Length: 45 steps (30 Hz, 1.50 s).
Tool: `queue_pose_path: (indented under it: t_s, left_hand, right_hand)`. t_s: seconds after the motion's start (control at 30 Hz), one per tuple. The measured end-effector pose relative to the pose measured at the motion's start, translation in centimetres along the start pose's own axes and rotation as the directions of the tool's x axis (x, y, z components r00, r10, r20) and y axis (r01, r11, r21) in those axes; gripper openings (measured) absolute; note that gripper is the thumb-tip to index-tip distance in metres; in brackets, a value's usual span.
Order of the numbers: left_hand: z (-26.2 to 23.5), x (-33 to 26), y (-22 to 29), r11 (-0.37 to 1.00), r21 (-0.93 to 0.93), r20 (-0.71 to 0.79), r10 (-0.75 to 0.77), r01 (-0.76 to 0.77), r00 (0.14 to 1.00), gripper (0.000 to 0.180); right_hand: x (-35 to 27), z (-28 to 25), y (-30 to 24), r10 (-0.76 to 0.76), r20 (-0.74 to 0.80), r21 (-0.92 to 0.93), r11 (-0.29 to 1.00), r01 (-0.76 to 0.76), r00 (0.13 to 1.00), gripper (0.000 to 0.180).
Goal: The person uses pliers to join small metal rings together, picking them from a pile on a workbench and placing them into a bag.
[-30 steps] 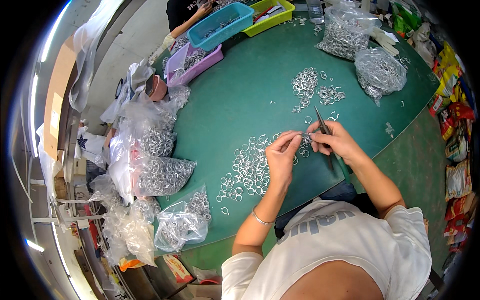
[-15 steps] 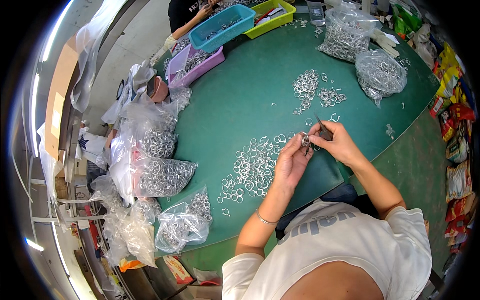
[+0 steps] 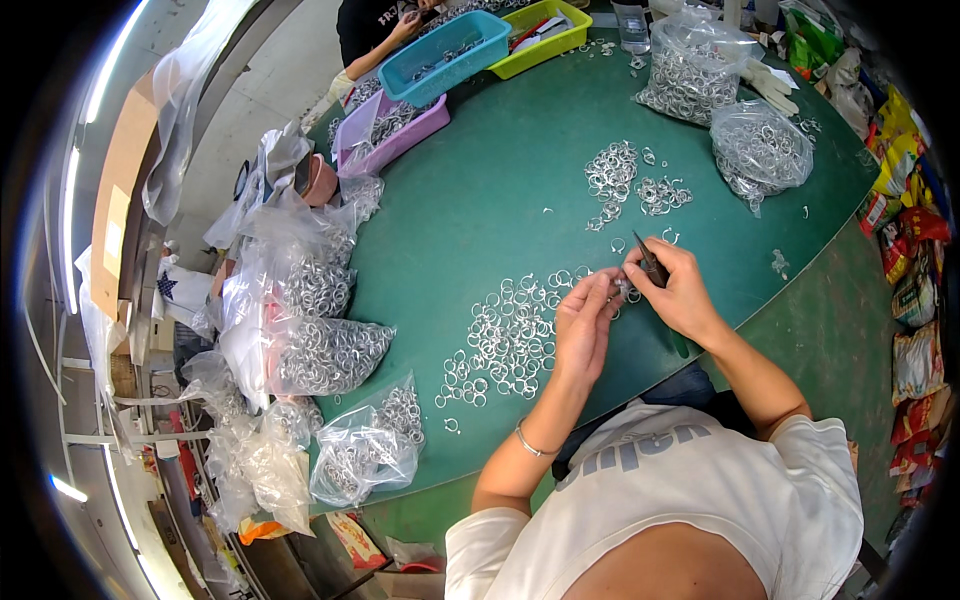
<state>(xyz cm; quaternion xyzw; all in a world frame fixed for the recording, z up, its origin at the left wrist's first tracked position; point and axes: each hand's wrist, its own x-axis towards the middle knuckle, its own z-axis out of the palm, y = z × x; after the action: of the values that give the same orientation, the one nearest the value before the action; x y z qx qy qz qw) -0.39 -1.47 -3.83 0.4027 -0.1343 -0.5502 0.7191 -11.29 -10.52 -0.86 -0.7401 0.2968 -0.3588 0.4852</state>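
Note:
My left hand pinches at its fingertips a small silver metal ring, partly covered by the fingers. My right hand is closed around a dark, slim-tipped tool that looks like tweezers, its point directed away from me. The right fingertips meet the left ones at the ring. Beside my left hand lies a loose spread of silver rings on the green table. Farther off are two smaller heaps, one of rings and one of small metal parts.
Clear plastic bags of rings stand on the left, front left and back right. A purple basket, a blue basket and a yellow-green basket line the far edge. Another person's hand is behind them.
My hands have turned and shifted slightly, with the left fingers now closer together over the ring. The tool has tilted a little in my right hand.

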Motion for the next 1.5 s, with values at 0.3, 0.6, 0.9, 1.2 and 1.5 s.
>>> queue_pose_path:
  t_s: [0.3,0.6,0.9,1.2,1.5]
  left_hand:
    - [-1.5,3.2,-2.5,0.964,-0.127,-0.283,0.19,-0.233,0.94,0.016]
    - [-1.0,-0.5,-2.5,-0.197,0.887,0.457,0.257,-0.417,0.852,0.026]
    - [-1.8,-0.6,-3.4,-0.161,0.864,0.503,0.231,-0.477,0.833,0.017]
    - [-1.3,0.6,0.1,0.457,0.838,0.162,0.313,-0.298,0.936,0.01]
    - [-0.5,-0.2,2.6,0.842,0.518,0.073,0.135,-0.153,0.988,0.01]
  right_hand:
    - [2.7,1.1,3.7,0.261,0.219,0.318,0.892,-0.321,0.94,0.013]
    - [2.2,-1.2,3.7,0.311,0.07,0.326,0.891,-0.316,0.948,0.014]
    - [-1.0,-0.9,3.9,0.303,0.082,0.15,0.938,-0.312,0.949,0.009]
    - [-1.3,-1.1,4.2,0.171,0.048,0.006,0.985,-0.172,0.984,0.021]
    - [-1.7,-0.8,0.9,0.199,0.155,0.013,0.979,-0.204,0.968,0.016]
